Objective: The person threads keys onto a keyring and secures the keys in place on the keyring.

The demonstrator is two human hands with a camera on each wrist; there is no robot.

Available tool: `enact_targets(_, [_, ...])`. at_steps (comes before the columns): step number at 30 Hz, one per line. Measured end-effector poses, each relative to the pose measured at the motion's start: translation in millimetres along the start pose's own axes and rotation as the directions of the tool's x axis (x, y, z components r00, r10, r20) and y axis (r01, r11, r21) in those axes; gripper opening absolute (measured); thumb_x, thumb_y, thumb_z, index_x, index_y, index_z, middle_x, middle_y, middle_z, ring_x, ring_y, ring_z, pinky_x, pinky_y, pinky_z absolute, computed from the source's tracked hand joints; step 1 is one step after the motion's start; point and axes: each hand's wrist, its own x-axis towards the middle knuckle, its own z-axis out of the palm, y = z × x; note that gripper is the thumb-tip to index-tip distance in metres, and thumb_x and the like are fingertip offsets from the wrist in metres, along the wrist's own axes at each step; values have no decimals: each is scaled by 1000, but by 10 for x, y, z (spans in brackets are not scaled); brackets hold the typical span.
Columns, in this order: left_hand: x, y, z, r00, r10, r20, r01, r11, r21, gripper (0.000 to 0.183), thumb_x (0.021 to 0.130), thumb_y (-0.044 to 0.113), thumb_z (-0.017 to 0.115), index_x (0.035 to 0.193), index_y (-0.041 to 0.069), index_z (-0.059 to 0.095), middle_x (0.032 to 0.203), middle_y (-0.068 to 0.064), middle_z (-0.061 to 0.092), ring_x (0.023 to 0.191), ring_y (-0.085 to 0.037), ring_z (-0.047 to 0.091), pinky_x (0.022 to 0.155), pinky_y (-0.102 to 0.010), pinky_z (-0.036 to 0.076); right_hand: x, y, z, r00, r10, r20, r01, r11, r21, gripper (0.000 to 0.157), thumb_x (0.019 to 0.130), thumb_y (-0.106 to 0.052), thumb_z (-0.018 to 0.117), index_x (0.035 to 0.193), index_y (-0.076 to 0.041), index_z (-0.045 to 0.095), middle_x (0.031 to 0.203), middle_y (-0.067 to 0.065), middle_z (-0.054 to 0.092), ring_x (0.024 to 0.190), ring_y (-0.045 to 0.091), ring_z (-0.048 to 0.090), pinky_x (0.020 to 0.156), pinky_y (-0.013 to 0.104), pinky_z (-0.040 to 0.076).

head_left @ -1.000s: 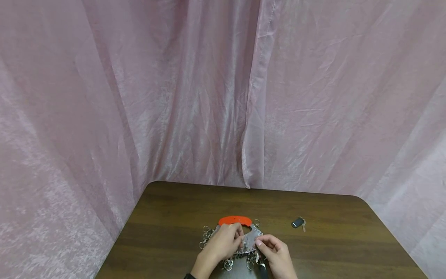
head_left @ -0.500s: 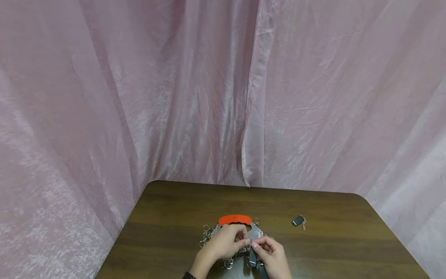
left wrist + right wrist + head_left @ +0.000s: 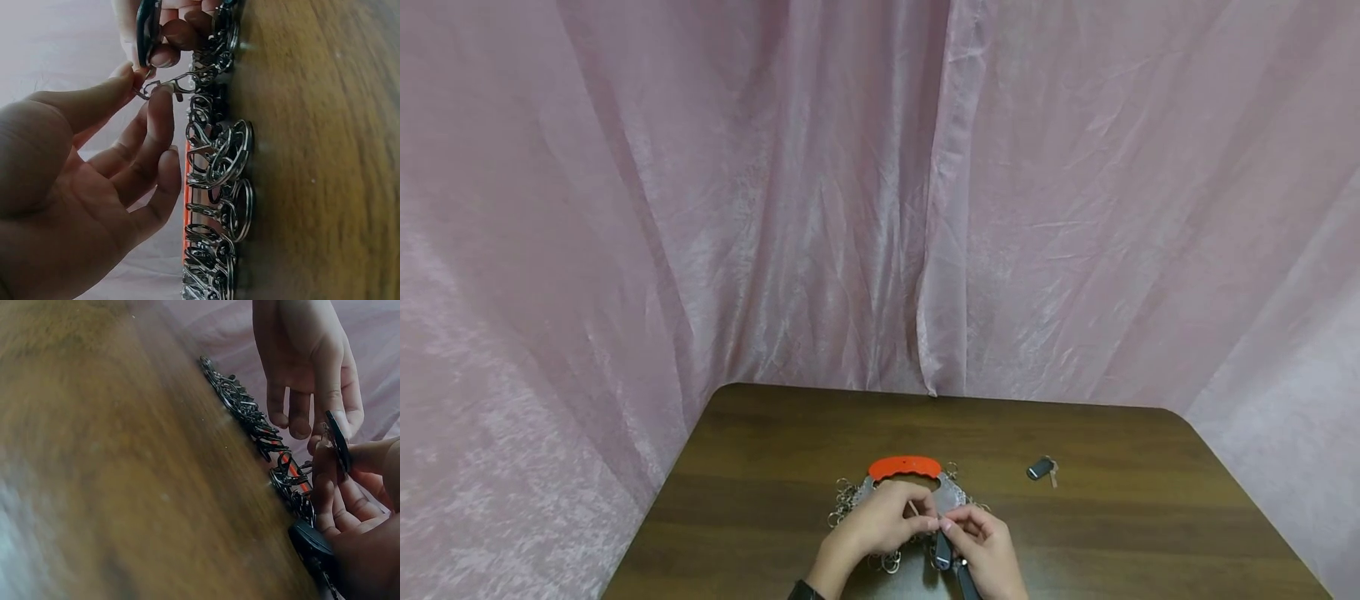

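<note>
A grey plate (image 3: 951,495) with an orange handle (image 3: 904,467) lies on the table, small metal snap hooks and split rings (image 3: 219,156) crowded along its edge. Over its near right side both hands meet. My left hand (image 3: 886,518) pinches one metal snap hook (image 3: 181,82) between thumb and finger. My right hand (image 3: 983,546) pinches a dark key fob (image 3: 942,553) near its top, right against the left fingertips. In the left wrist view the fob's ring end meets the hook, partly hidden by fingers. Below the right hand is a second dark fob (image 3: 309,540).
Toward the right on the brown wooden table (image 3: 775,433) lies another dark fob (image 3: 1040,468) with a small key (image 3: 1053,477) attached. Behind the table's far edge hangs a pink curtain (image 3: 850,208). A dark band (image 3: 806,591) circles the left wrist.
My right hand has moved left to meet my left hand's fingertips, and the held fob now hangs in front of the plate. In the last half second the hands stay nearly still.
</note>
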Motion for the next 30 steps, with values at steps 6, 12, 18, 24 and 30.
enact_targets(6, [15, -16, -40, 999, -12, 34, 11, 999, 31, 7, 97, 24, 79, 90, 24, 75, 84, 16, 64, 77, 0, 58, 69, -22, 49, 14, 14, 7, 999, -25, 23, 24, 999, 25, 12, 97, 5, 70, 102, 15, 67, 87, 10, 73, 70, 6, 65, 60, 23, 53])
enact_targets(12, [9, -31, -63, 995, -32, 93, 27, 998, 51, 8, 101, 22, 74, 93, 23, 76, 78, 14, 63, 69, -1, 58, 65, -22, 49, 21, 18, -10, 999, 23, 35, -24, 999, 29, 16, 98, 2, 70, 105, 16, 66, 86, 4, 71, 70, 6, 64, 62, 23, 53])
enact_targets(18, [8, -26, -65, 995, -12, 96, 3, 995, 97, 12, 103, 26, 72, 92, 23, 77, 76, 17, 60, 65, 0, 52, 61, -21, 46, 18, 37, -22, 999, 32, 41, -34, 999, 29, 16, 99, 1, 70, 106, 16, 66, 86, 1, 70, 70, 6, 63, 62, 23, 53])
enact_targets(24, [-4, -1, -63, 993, -29, 112, 17, 995, 102, 14, 105, 24, 68, 92, 22, 74, 77, 15, 60, 67, -1, 53, 64, -23, 47, 4, 71, -31, 999, -24, 45, 23, 999, 40, 14, 99, 3, 68, 104, 16, 66, 87, 2, 72, 70, 5, 64, 61, 23, 53])
enact_targets(30, [11, 22, -52, 994, -25, 111, 14, 995, 103, 15, 106, 21, 66, 93, 21, 74, 73, 11, 62, 64, -1, 56, 63, -23, 49, 6, 68, -48, 998, -52, 37, 50, 998, 47, 13, 99, 4, 67, 104, 16, 66, 86, 1, 72, 70, 5, 63, 60, 23, 53])
